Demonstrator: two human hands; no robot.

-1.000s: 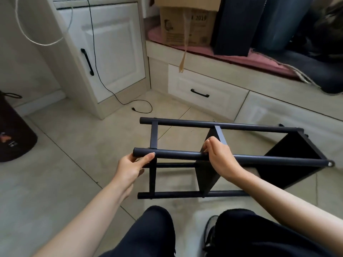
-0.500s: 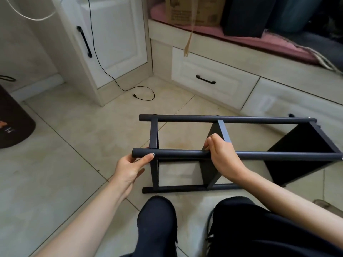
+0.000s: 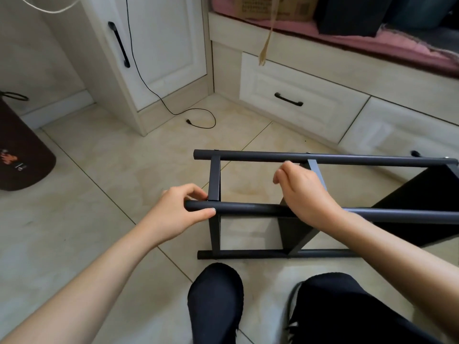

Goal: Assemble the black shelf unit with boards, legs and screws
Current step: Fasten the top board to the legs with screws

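Observation:
The black shelf unit [image 3: 323, 160] lies on its side on the tiled floor, its round legs running left to right. Flat boards cross between the legs, and a larger board [image 3: 422, 209] closes the right end. My left hand [image 3: 178, 212] grips the left end of the near upper leg [image 3: 248, 209], thumb along the front and fingers behind. My right hand [image 3: 303, 194] is above the middle board [image 3: 293, 232], fingers curled, wrist resting over the same leg; whether the fingers hold anything is unclear.
White cabinets with black handles [image 3: 288, 99] line the back and right. A black cable [image 3: 198, 120] trails on the floor by the cabinet corner. A dark brown mat [image 3: 22, 150] lies at the left. My knees in black trousers [image 3: 216, 301] are just below the shelf.
My right hand has lifted off the near leg and moved up toward the middle board. The view tilted down and the shelf sits lower and nearer. My left hand keeps its grip.

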